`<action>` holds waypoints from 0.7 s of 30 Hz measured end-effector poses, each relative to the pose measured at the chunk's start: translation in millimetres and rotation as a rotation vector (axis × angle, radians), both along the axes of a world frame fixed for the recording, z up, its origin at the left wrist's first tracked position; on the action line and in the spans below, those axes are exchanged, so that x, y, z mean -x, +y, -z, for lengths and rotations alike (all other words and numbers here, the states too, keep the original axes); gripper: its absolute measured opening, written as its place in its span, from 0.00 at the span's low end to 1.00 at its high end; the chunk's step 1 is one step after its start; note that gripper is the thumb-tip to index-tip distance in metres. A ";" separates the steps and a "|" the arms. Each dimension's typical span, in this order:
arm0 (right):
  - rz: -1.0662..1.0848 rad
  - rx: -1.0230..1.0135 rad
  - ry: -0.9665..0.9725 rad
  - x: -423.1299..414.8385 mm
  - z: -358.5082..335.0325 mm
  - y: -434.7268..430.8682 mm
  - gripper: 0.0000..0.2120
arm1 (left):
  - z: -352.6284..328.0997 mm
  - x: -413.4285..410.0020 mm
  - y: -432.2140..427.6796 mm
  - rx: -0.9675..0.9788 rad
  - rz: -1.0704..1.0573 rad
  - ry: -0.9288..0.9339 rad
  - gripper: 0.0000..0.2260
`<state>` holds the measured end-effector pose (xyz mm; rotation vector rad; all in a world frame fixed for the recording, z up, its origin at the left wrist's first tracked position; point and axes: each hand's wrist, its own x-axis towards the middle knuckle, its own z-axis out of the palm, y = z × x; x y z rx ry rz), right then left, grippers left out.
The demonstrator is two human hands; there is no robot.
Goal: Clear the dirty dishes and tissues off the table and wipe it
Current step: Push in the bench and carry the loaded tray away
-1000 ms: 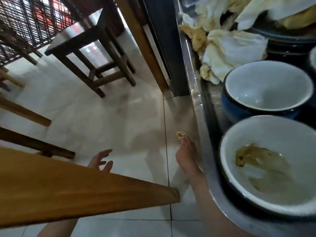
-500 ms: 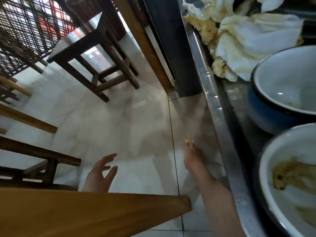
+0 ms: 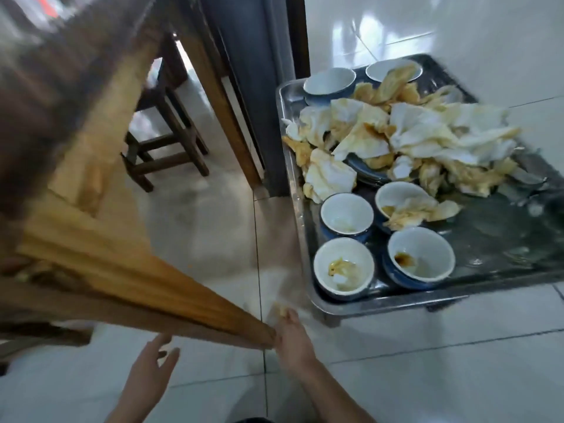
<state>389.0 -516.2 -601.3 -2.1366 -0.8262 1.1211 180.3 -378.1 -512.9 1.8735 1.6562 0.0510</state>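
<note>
Wooden table, blurred, fills 9 o'clock; its edge runs down to a corner near 6 o'clock. A stool stands at 11 o'clock on the tiled floor, beyond the table.

Left hand is at 7 o'clock, below the table edge. Fingers are straight and spread, holding nothing and touching nothing.

Right hand is at 6 o'clock, just beside the table corner. Its fingertips are drawn together and pinch a small yellowish scrap; it is too blurred to tell what the scrap is.

A metal tray takes up 3 o'clock. Its near left corner sits at 1 o'clock of the right hand, apart from it.

Four near bowls stand upright at the tray's near end, white inside and blue outside, with brown residue. The far-right one of the four has tissue in it.

Stained tissues are heaped at the tray's middle, at 2 o'clock, lying over stacked plates. Two far bowls stand at the tray's far end, at 1 o'clock.
</note>
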 end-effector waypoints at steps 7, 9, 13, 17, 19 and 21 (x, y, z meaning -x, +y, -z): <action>-0.058 0.014 -0.103 18.2 -164.6 -55.4 0.25 | -137.8 14.4 -64.2 0.109 0.147 -0.022 0.15; -0.094 0.063 -0.144 21.0 -207.2 -64.9 0.26 | -176.4 18.5 -75.7 0.104 0.165 -0.046 0.15; -0.141 0.060 -0.208 25.0 -296.4 -86.7 0.25 | -255.5 28.5 -93.8 0.121 0.134 -0.138 0.15; -0.156 0.059 -0.250 31.5 -379.2 -113.6 0.25 | -328.5 33.3 -113.2 0.154 0.124 -0.179 0.15; -0.151 0.060 -0.262 31.4 -414.7 -123.8 0.25 | -360.4 30.0 -120.6 0.178 0.139 -0.185 0.16; -0.135 0.084 -0.270 29.6 -446.2 -132.6 0.24 | -387.6 26.9 -127.5 0.180 0.162 -0.199 0.16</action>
